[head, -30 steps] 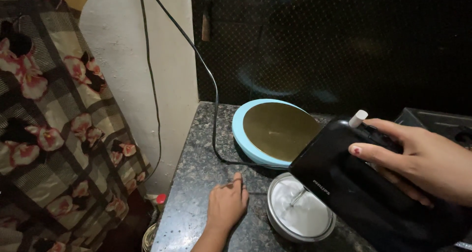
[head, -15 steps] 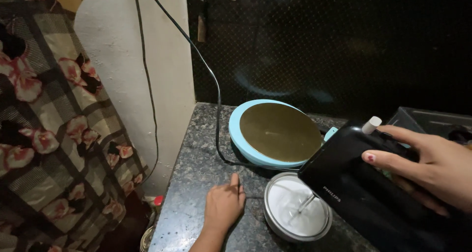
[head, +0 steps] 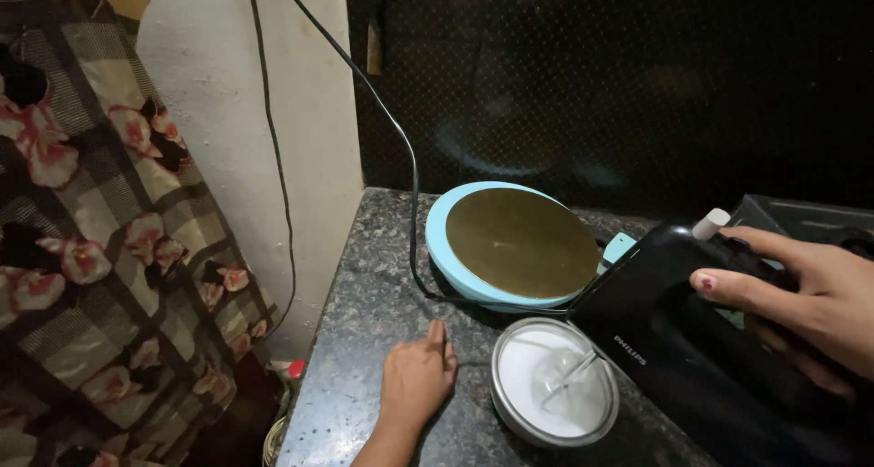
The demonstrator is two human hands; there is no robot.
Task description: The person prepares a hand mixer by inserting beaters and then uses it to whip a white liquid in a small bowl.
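While a floral checked curtain (head: 100, 248) fills the left edge beside a pale wall (head: 300, 94), the dark speckled stone surface (head: 364, 340) carries everything in hand, backed by a glossy black panel (head: 637, 76). Largest on it is a round appliance with a light-blue rim and a flat golden top (head: 519, 242), which sits at the rear; a black cord (head: 401, 148) comes down from above along the wall and curves in at its left side. In front of and to the right of it, a black hand mixer (head: 701, 367) is held tilted over a small round steel bowl (head: 554, 393) of white mixture, with its metal beater (head: 566, 382) dipping into the white contents. The right hand (head: 801, 294) lies over the top of the mixer body, its fingers (head: 737, 285) wrapped in a grip around the handle, one resting near a white knob at the mixer's upper end. The left hand (head: 416, 382) lies palm down on the surface just left of the bowl, near it but apart, fingers (head: 435, 335) held loosely together and flat, holding nothing. A small red-capped thing (head: 293, 369) shows below the surface edge at the left.
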